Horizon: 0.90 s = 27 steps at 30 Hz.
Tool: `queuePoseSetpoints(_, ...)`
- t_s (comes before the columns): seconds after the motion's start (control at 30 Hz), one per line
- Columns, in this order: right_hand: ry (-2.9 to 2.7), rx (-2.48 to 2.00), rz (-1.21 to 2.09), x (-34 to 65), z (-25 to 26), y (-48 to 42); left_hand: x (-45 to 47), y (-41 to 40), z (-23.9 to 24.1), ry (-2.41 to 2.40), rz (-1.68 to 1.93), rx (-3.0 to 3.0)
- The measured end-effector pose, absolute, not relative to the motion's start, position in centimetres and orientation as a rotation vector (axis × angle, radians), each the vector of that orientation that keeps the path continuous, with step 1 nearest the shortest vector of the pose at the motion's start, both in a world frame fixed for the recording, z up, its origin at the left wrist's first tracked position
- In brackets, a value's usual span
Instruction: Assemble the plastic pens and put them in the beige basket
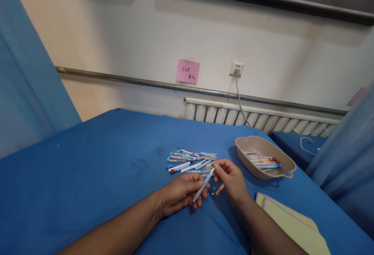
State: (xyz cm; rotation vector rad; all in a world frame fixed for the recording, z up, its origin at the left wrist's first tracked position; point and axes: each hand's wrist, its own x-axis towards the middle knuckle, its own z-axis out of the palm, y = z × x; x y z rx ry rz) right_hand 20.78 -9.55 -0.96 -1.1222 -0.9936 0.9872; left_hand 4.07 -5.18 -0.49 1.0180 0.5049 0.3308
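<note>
Pen slants btwn L hand, gripping its barrel, & R hand, pinching its white end.

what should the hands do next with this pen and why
Probably a small adjustment at the white end of the pen with the right hand, since that hand is at that end while the left hand supports the body.

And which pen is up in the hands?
The pale blue pen: the left hand holds it, with the right hand at its white tip. The other pens lie on the blue cloth or in the tan basket.
</note>
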Motion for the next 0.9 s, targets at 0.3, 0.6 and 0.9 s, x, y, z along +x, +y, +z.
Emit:
queuePoseSetpoints(0.3,-0.955,-1.15,0.875,23.3,-1.6,-8.6,3.0,-3.4,0.9,0.553,0.538,0.87)
queuePoseSetpoints(0.6,-1.224,-1.327,0.816,23.4,-3.3,-8.3,2.4,-1.3,0.4,0.54,0.656,0.708)
queuePoseSetpoints(0.9,-1.475,-1.353,0.779,22.1,-2.4,-9.6,1.7,-0.4,0.7,0.542,0.73,0.635)
